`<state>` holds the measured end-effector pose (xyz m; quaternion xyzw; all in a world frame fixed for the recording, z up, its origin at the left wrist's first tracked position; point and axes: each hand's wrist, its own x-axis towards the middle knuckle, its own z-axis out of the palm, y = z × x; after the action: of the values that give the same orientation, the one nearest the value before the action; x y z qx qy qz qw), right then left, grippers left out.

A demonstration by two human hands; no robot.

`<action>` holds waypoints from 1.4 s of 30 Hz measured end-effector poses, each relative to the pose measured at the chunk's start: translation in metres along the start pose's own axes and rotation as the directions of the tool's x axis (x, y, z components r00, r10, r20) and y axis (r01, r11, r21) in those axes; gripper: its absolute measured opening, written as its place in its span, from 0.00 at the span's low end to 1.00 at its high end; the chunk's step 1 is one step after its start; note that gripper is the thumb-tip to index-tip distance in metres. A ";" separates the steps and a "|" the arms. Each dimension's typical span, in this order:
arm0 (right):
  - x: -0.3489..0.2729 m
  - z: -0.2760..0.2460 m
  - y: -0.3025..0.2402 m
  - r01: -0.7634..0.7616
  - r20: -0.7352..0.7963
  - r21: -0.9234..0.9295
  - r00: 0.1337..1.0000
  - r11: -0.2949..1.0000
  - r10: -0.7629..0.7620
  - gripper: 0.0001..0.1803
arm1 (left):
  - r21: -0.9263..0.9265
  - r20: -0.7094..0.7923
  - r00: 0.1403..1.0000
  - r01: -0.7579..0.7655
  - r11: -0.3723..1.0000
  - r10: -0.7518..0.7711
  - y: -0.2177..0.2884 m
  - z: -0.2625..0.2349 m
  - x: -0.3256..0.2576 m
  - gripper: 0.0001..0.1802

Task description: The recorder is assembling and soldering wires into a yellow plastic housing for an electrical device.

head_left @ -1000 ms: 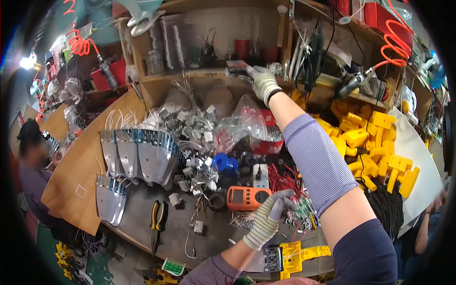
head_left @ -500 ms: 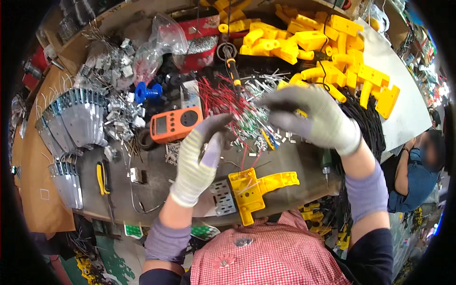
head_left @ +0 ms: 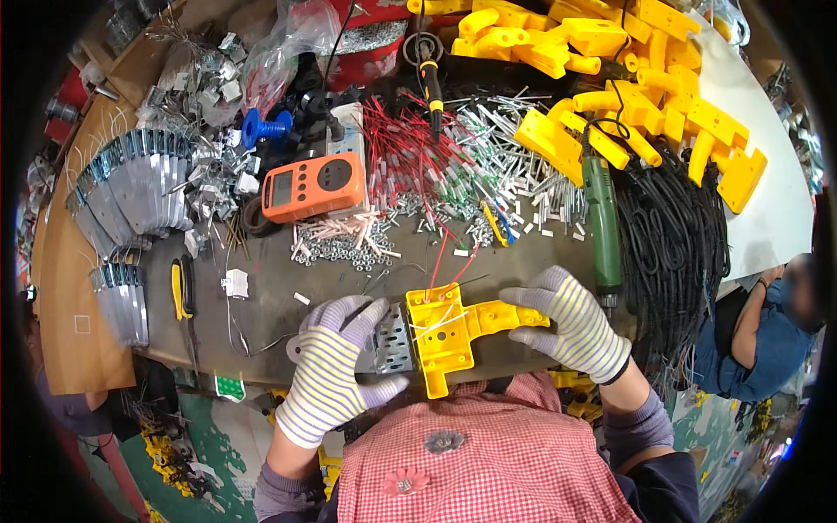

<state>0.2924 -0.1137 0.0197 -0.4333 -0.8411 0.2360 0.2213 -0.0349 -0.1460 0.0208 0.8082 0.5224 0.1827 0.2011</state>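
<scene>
At the bench's near edge lies a yellow plastic handle shell [head_left: 446,340], its hollow side up. Two short white sleeves and red wires lie in it. A perforated metal plate [head_left: 394,342] sits against its left side. My left hand [head_left: 327,375], in a striped glove, has its fingers and thumb around the plate's left part, which they partly hide. My right hand [head_left: 580,327], gloved alike, pinches the end of the shell's handle between fingers and thumb.
An orange meter [head_left: 312,187], loose nuts [head_left: 344,253] and red wires [head_left: 392,157] lie beyond. A green electric screwdriver [head_left: 602,227] hangs beside black cables [head_left: 671,235]. Yellow shells [head_left: 645,105] pile up at far right. Yellow-black pliers [head_left: 182,288] lie left; a co-worker [head_left: 750,331] sits at right.
Both hands have come down and nearer from over the wire pile. The left has reached the metal plate; the right has taken hold of the yellow handle's end. The view has shifted slightly.
</scene>
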 end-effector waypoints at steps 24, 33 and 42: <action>0.031 0.037 -0.025 -0.107 -0.333 0.010 0.937 0.994 0.104 0.08 | -0.113 -0.178 0.983 -0.075 0.991 0.054 0.024 0.041 0.097 0.11; 0.030 0.015 -0.056 0.063 -0.230 0.017 0.971 0.998 -0.057 0.09 | -0.130 -0.262 0.965 -0.053 0.990 0.017 0.010 0.025 0.067 0.08; 0.064 0.039 -0.043 0.072 -0.206 0.184 0.978 0.980 -0.033 0.11 | -0.484 -0.365 0.901 0.033 0.874 -0.236 0.021 0.028 0.047 0.07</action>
<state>0.2095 -0.0908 0.0245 -0.4096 -0.7989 0.2642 0.3523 0.0137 -0.1147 0.0121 0.6395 0.5497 0.4544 0.2869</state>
